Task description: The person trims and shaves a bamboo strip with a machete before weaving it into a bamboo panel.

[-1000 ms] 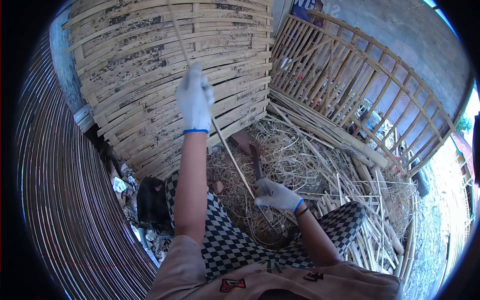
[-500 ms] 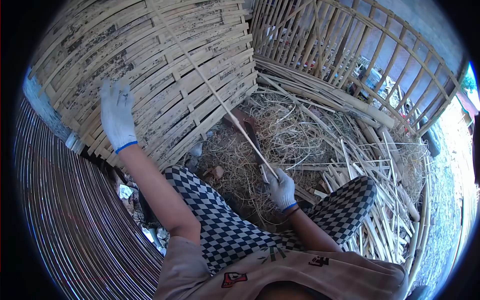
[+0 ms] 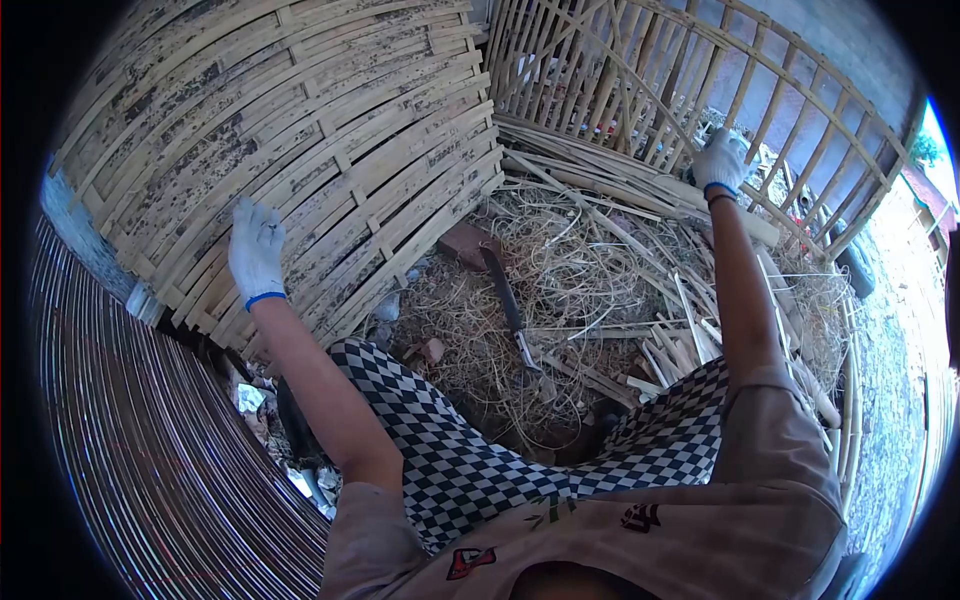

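My right hand (image 3: 722, 165), in a white knit glove, is raised at the far right in front of the bamboo railing. Its fingers are closed on the end of a long thin bamboo strip (image 3: 640, 88) that slants up and to the left across the railing bars. On the other side, my gloved left hand (image 3: 257, 250) hovers before the woven bamboo panel (image 3: 370, 150), fingers loosely bent and apart, holding nothing. Between my knees, a long dark knife (image 3: 503, 295) lies with one end against a brown block (image 3: 463, 243).
Curly bamboo shavings (image 3: 580, 260) cover the ground ahead. Bamboo poles (image 3: 620, 185) lie along the foot of the railing (image 3: 800, 100). Split bamboo pieces (image 3: 675, 350) are piled by my right knee. A ribbed dark surface (image 3: 120, 430) runs along the left.
My right hand has swung up and right from near the knife to the railing, carrying the bamboo strip away from the woven panel. My left hand has dropped slightly and moved right, fingers more bent.
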Demonstrator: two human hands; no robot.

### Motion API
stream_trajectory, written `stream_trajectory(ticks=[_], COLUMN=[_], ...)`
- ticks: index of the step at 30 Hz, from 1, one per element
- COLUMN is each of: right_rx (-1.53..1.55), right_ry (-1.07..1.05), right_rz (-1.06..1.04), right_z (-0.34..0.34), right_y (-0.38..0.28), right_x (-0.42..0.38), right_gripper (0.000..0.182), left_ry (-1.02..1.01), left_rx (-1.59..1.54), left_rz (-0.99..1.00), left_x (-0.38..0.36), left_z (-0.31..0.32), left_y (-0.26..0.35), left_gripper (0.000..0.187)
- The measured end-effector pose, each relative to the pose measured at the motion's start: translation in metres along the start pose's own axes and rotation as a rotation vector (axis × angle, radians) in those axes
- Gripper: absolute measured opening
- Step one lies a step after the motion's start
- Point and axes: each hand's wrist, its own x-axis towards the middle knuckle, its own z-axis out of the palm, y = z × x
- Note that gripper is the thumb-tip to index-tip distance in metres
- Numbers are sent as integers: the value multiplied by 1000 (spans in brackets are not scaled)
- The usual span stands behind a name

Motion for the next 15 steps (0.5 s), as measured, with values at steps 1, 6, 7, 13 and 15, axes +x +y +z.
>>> stream_trajectory(ticks=[1,6,7,13,15], right_rx=[-11,123,135,-308,-404], right_ry=[-27,-175,-282,-1442,-1564], right_rz=[44,-43,-98,-335,-278], right_z=[-7,37,66,138,136], right_y=[9,105,137,245,229], right_x=[15,0,-14,-188,-212], right_gripper=[53,49,48,81,90], left_ry=[2,11,2,-77,-57], left_rx=[14,21,22,-3,33], left_rz=[-7,-39,-48,-153,-136], left_x=[4,8,14,38,36], left_z=[-5,-17,-25,-51,-48], left_y=[-3,-12,-16,-38,-32], left_gripper=[65,61,61,58,59])
